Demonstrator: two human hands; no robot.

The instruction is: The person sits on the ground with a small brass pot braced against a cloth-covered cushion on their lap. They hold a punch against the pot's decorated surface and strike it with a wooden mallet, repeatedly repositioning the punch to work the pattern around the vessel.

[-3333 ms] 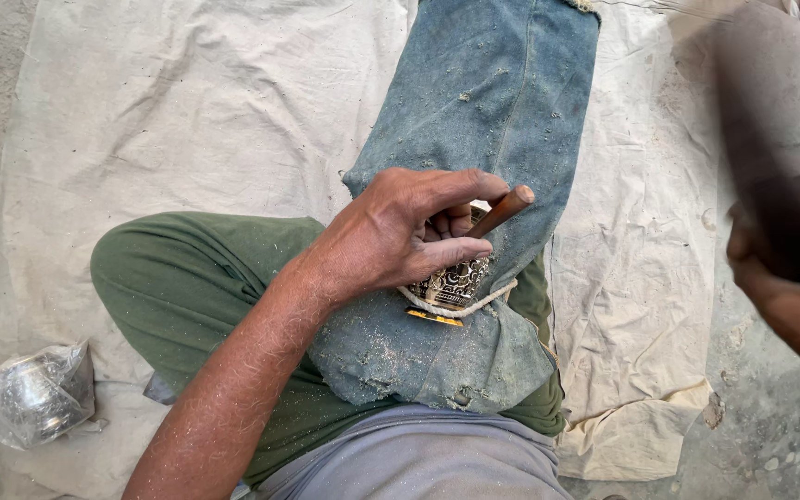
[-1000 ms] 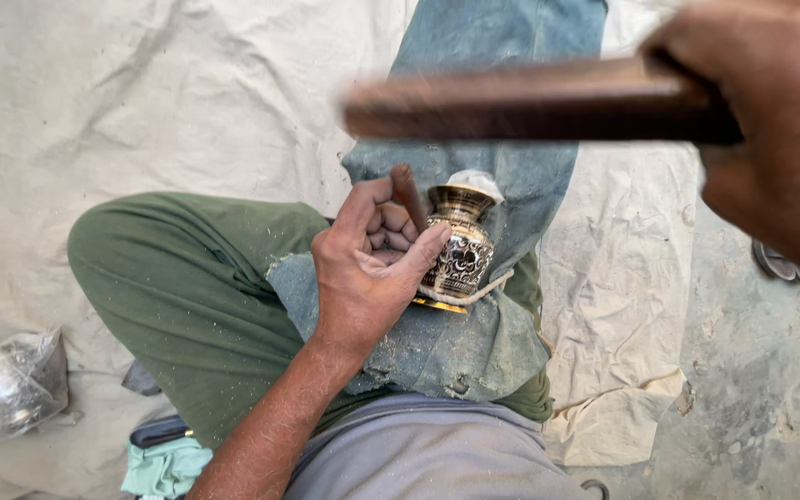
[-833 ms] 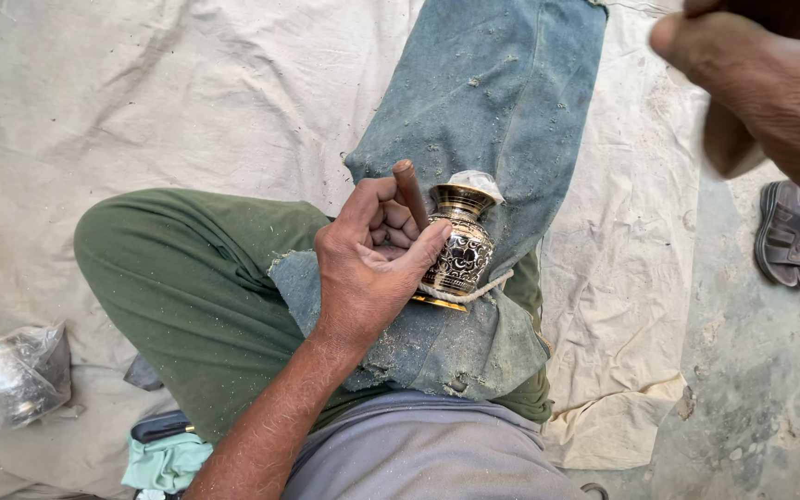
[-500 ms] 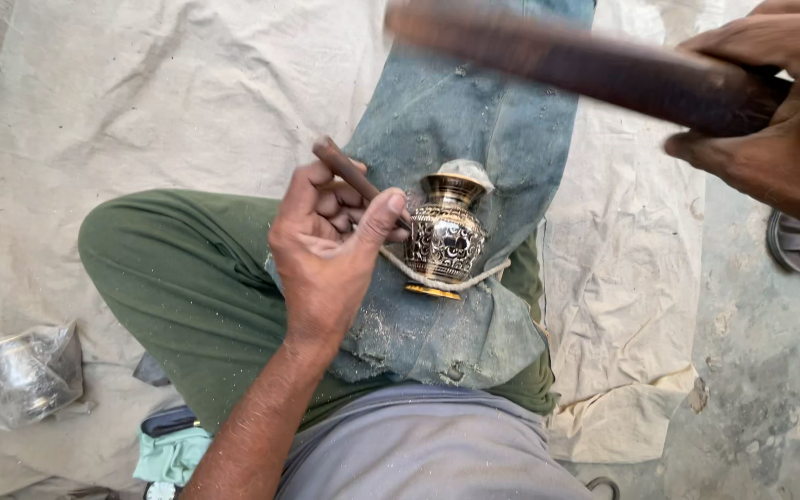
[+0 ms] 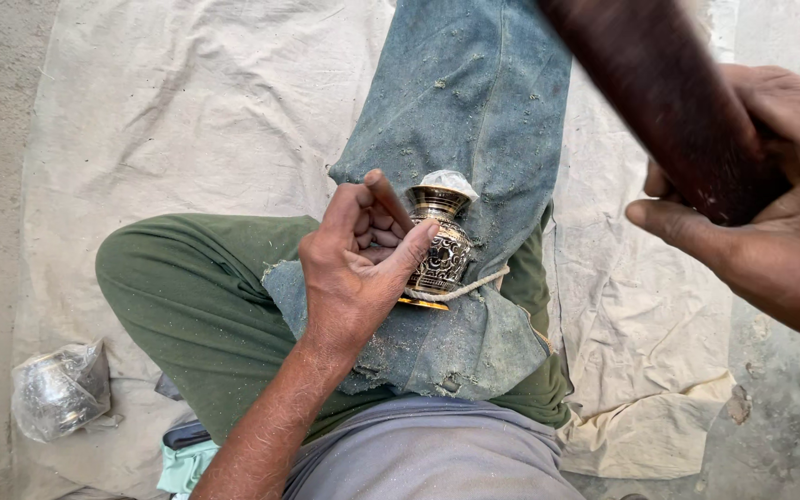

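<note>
Since half a second ago, the dark wooden stick (image 5: pixel 668 102) is swinging from a near-level line across the top of the view into a steep, blurred diagonal at the upper right, and the left hand has slid a little lower beside the vase.

Taking the small engraved brass vase (image 5: pixel 439 250) as the landmark: far to its lower left, a crumpled clear plastic bag (image 5: pixel 59 389) with something shiny inside is lying on the pale canvas sheet (image 5: pixel 168 111). Nearer on that side, the bent knee in green trousers (image 5: pixel 187 287) is resting on the sheet. Just left of the vase, the left hand (image 5: pixel 358 264) is pressing against it, thumb laid on the engraved belly, fingers curled shut around a thin brown tool (image 5: pixel 389 199) whose tip is pointing up beside the rim. The vase is standing upright on a worn blue denim cloth (image 5: pixel 474 120) draped over the leg, with a loop of cord (image 5: pixel 474 285) running around its base. To the upper right of the vase, well apart from it, the right hand (image 5: pixel 770 213) is clamping its fingers around the stick.
</note>
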